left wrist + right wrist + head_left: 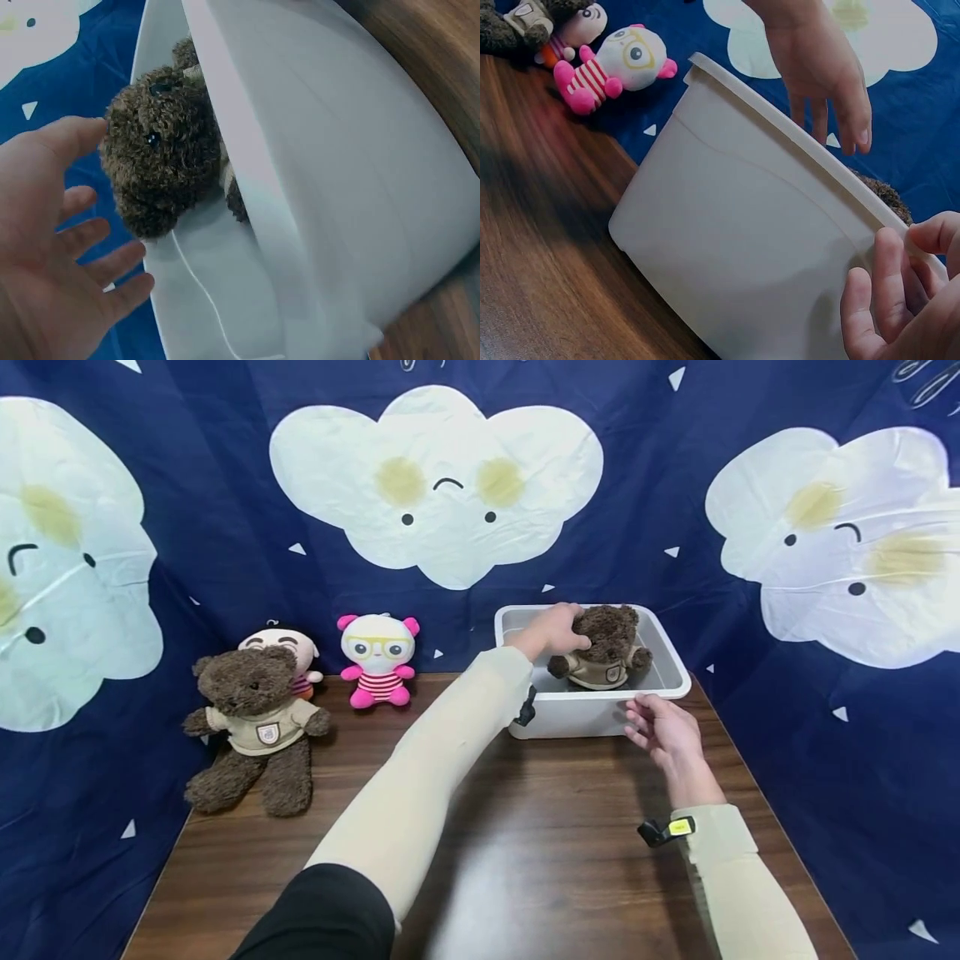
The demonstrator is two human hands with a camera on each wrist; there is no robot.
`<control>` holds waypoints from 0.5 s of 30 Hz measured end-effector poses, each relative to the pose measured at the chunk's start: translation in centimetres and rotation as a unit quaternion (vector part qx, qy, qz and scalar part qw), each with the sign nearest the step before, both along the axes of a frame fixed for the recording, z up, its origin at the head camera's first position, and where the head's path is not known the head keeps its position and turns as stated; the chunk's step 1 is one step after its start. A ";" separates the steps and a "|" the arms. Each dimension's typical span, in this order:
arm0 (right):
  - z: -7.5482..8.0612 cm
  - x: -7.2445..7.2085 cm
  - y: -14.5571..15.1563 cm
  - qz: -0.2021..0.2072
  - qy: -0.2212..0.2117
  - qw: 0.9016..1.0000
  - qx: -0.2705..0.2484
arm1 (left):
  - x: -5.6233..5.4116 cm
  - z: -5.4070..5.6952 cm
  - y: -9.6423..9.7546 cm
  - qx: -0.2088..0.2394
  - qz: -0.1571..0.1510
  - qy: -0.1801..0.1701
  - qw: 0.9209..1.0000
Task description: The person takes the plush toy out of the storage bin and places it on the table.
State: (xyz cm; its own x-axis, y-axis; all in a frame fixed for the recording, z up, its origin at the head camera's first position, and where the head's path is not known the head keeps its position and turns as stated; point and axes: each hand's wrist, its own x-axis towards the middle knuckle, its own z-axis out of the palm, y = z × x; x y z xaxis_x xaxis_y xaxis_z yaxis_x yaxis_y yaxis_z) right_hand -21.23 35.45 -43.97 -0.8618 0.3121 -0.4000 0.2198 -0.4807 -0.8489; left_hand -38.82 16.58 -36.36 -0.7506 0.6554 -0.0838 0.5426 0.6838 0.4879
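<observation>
On a dark wooden table (525, 860), against a blue backdrop (637, 560) printed with white clouds, stood a white plastic bin (592, 714). Inside it sat a small brown teddy bear (603, 647) in a beige shirt, upright against the back wall. A person's left hand (551, 628) reached over the bin's rim, its fingers straight and spread just beside the bear's head, gripping nothing. Their right hand (663, 727) hovered at the bin's near right side, fingers loosely relaxed and holding nothing. At the table's far left sat a larger brown bear (251, 727), a doll (288, 652) partly hidden behind it, and a pink and white plush toy (377, 660).
</observation>
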 end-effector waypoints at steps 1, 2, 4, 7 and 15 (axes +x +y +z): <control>0.0 -0.1 -0.1 0.001 0.000 1.000 0.000 | -0.1 -0.1 0.1 -0.007 0.008 -0.003 1.000; 0.0 -0.1 -0.2 0.002 -0.001 1.000 0.001 | -0.2 -0.3 0.3 -0.014 0.014 -0.006 1.000; 0.1 -0.3 -0.2 0.000 0.002 1.000 0.003 | -0.4 -0.5 0.6 -0.025 0.021 -0.011 0.999; 0.2 -0.4 -0.2 -0.002 0.004 1.000 0.007 | -0.6 -0.5 1.1 -0.038 0.018 -0.011 0.999; -0.4 -0.4 -0.2 -0.006 -0.004 1.000 0.003 | 0.0 -0.2 2.2 -0.067 0.022 -0.019 0.997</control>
State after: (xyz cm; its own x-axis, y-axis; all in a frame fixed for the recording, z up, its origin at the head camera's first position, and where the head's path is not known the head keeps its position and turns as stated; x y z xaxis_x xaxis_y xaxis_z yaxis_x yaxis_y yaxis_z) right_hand -21.62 35.30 -44.35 -0.8544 0.3253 -0.4052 0.2209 -0.4784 -0.8499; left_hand -38.77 18.74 -36.60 -0.7730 0.6030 -0.1971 0.4932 0.7666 0.4111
